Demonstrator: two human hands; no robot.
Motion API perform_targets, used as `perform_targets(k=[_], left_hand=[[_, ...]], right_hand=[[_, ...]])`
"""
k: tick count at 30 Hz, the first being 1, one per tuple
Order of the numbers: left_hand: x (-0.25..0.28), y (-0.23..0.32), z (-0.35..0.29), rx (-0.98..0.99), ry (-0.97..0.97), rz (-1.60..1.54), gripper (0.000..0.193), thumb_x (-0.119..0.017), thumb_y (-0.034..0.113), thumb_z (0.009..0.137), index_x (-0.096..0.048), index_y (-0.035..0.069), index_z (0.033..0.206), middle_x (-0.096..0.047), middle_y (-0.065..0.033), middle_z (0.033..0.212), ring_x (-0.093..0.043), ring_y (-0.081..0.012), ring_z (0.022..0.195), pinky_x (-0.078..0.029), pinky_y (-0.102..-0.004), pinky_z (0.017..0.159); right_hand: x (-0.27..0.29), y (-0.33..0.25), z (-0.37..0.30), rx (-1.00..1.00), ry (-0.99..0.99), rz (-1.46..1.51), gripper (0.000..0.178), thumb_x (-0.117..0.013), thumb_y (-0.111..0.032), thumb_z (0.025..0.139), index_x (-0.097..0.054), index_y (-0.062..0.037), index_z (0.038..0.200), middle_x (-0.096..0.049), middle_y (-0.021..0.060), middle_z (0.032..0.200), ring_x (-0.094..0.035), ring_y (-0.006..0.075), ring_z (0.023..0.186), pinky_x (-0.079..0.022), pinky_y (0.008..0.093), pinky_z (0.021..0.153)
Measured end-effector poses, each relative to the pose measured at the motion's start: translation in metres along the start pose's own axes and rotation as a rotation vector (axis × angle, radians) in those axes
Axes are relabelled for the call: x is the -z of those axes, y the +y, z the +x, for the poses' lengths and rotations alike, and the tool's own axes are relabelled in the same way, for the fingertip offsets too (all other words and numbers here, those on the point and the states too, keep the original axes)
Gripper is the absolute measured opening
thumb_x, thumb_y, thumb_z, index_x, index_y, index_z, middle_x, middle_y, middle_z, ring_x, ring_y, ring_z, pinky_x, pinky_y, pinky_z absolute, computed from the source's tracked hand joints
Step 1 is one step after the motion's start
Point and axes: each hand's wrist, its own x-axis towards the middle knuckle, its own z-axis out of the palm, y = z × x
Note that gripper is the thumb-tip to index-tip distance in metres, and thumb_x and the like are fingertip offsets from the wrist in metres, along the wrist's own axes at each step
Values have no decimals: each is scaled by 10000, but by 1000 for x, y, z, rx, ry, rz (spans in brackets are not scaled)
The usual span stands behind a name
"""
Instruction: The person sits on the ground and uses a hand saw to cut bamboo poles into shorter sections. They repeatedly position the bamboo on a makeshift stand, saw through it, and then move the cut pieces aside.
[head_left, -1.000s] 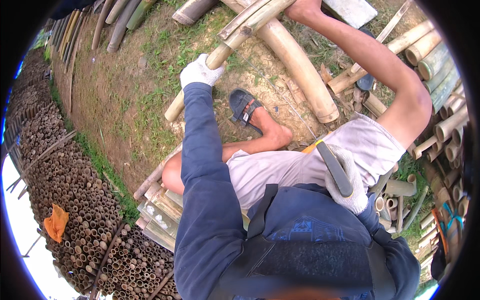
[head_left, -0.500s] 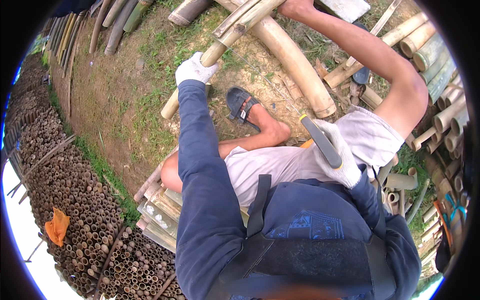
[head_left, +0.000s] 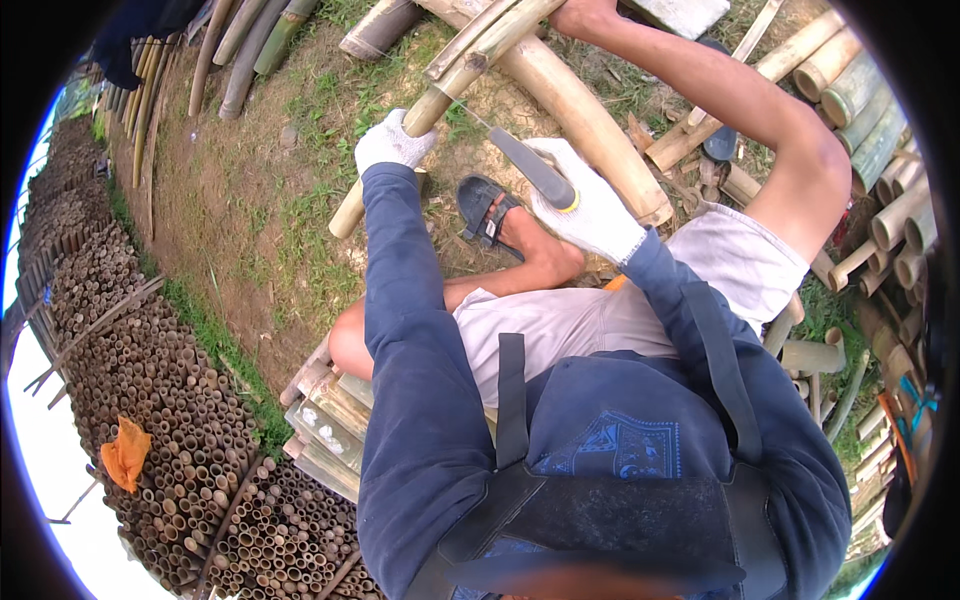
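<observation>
Up on the dirt, left hand (head_left: 392, 143) clenched round a bamboo pole (head_left: 440, 98) (gloved), right hand (head_left: 592, 205) grasping a knife (head_left: 532, 165).

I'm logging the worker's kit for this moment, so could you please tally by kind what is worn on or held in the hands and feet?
White work gloves: 2, left hand and right hand
Blades: 1, the knife in the right grip
Bamboo poles held: 1, the pole
Sandals: 1, dark sandal
Total: 5

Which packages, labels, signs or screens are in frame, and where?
None of those shows clearly.
Closest: orange crumpled bag or cloth, lower left, lying on the stacked bamboo ends.
Blue printed patch on the person's dark blue top, lower centre; squarish, lighter blue.
</observation>
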Motion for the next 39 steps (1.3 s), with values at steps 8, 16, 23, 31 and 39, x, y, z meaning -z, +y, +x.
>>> perform_targets(k=[8,16,23,31,39], left_hand=[[-10,-4,5,-4,-5,23,567,-724,625,832,-721,216,1225,-798,-129,1115,-764,-339,1046,-591,-459,933],[-2,1,-3,7,51,23,576,-733,634,820,-726,234,1234,-799,-130,1108,-763,-347,1051,-590,-460,937],[-4,1,5,7,10,-13,553,-731,617,824,-725,217,1206,-799,-133,1083,-764,-352,1028,-591,-471,921],[-3,4,0,5,44,5,553,-739,615,828,-721,218,1212,-799,-132,1084,-765,-346,1028,-593,-461,920],[0,1,-9,-2,-8,3,581,-731,628,825,-716,224,1242,-793,-133,1139,-758,-338,1072,-587,-467,945]], right_hand=[[52,-77,-135,-78,27,-327,589,-692,33,890,-539,-32,1455,-639,189,1329,-673,290,1218,-517,357,1036],[-24,43,67,89,49,-152,522,-721,-61,942,-544,-113,1430,-655,117,1122,-646,215,970,-544,372,896],[56,-64,-131,13,15,-383,562,-682,51,898,-533,-8,1436,-646,199,1316,-652,330,1259,-501,388,1073],[12,10,2,30,38,-194,543,-719,-53,927,-542,-107,1438,-667,155,1200,-700,296,1048,-550,362,942],[27,-15,-72,-20,35,-226,605,-713,-8,888,-526,-52,1461,-660,182,1276,-682,309,1210,-526,378,1021]])
